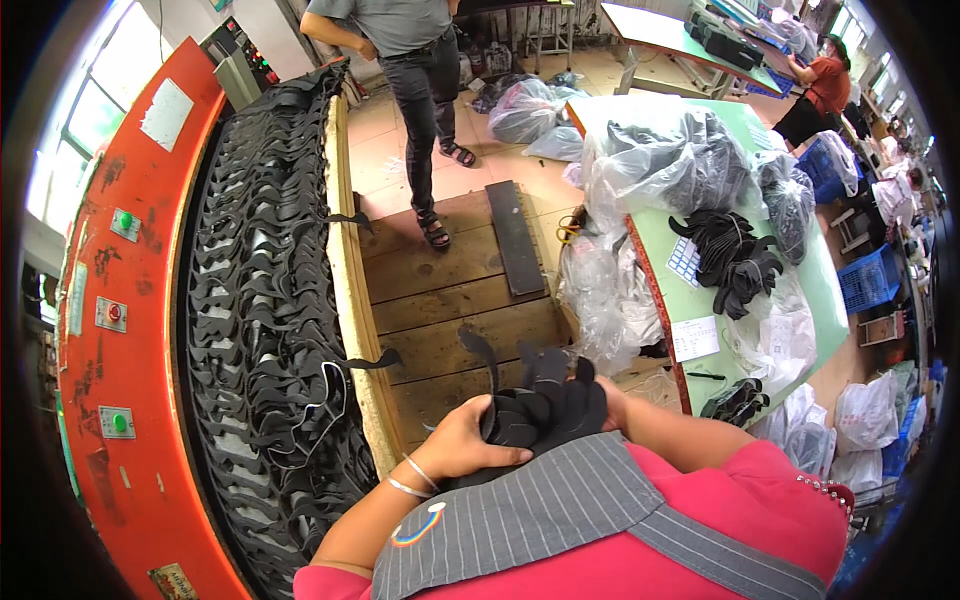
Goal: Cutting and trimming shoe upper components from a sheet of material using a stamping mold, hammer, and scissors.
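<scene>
**Left and right hands grip a bundle of black curved pieces (540, 408) near the chest**

The striped grey apron (530, 505), worn over a pink top, filled the near edge. Just beyond it, the left hand (468, 442) was closed on the left side of the bundle, its thumb laid across the near pieces; a pale bangle (408, 489) circled the wrist. The right hand (612, 404) gripped the right end, its fingertips hidden behind the pieces. The bundle stood fanned between the two hands, one piece curling up at its left.

To the left ran a long orange machine (150, 345) with green and red buttons along its side. Rows of black strips (265, 260) covered its bed, and a few poked over the yellowish ledge (350, 290) on its right.

Beyond the bundle lay a wooden platform (440, 310) with a dark board (515, 238) on it. To the right, a green-topped table (820, 300) bore loose dark pieces (728, 258), a white sheet (695, 338), a pen (706, 376) and clear plastic bags (660, 150). Blue crates (868, 280) stood farther right.

On the far side, a person in a grey shirt (400, 35) stood with one foot on the platform. At the far right, another person in an orange-red top (828, 85) was beside a table.
</scene>
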The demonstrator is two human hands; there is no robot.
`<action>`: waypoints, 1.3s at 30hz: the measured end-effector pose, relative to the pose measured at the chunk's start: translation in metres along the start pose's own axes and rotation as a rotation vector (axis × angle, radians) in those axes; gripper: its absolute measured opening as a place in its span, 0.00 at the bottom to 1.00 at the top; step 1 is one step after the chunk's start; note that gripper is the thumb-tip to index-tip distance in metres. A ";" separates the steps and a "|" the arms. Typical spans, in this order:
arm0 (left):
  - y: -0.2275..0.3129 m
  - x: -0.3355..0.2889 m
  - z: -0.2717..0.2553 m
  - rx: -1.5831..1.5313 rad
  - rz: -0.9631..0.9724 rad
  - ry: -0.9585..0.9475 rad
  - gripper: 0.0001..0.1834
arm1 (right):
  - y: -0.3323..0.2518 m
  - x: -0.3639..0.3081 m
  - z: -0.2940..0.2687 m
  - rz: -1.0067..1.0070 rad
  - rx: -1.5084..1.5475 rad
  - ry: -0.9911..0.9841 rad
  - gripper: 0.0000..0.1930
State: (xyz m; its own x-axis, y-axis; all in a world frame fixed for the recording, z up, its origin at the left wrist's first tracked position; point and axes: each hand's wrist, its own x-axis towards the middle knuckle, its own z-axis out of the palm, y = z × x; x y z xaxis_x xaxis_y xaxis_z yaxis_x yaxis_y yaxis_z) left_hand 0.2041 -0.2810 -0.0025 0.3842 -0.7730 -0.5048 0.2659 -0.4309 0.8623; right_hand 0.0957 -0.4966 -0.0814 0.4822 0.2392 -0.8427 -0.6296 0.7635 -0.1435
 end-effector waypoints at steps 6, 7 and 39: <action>0.024 -0.003 -0.004 0.609 0.077 -0.138 0.33 | -0.012 -0.108 0.012 -0.234 0.384 -0.633 0.33; 0.036 -0.002 0.000 0.756 0.082 -0.193 0.36 | -0.019 -0.116 0.025 -0.311 0.388 -0.698 0.35; 0.018 0.235 -0.012 0.002 -0.092 -0.067 0.29 | -0.066 0.034 -0.006 -0.825 -0.293 -0.101 0.25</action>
State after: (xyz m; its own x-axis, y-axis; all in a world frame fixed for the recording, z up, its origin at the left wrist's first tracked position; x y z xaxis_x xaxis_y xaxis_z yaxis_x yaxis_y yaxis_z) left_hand 0.3095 -0.4647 -0.1063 0.2983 -0.7592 -0.5785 0.2953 -0.5029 0.8123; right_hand 0.1502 -0.5426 -0.1033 0.8951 -0.2579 -0.3637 -0.1809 0.5355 -0.8249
